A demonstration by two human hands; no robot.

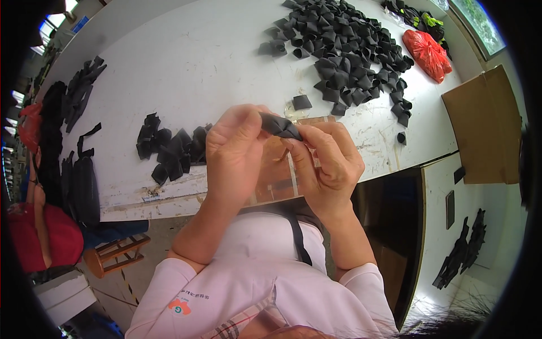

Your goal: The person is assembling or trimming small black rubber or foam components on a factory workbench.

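Between my two hands, just above the front part of the white table (186,62), is a folded black fabric piece (279,125). My left hand (240,135) pinches its left end, thumb on top. The fingertips of my right hand (330,155) close on its right end. Under the hands, a brown taped patch (274,181) covers part of the table edge. Left of my left hand lies a small heap of black fabric pieces (169,150). One flat black square (302,102) rests beyond my right hand.
A large pile of folded black pieces (350,56) spreads over the far right. Beyond it are a red plastic bag (428,55) and a cardboard box (485,127). Black strips (83,90) and a black pouch (84,189) lie at left. Another person's red garment (42,240) shows near a wooden stool (116,254).
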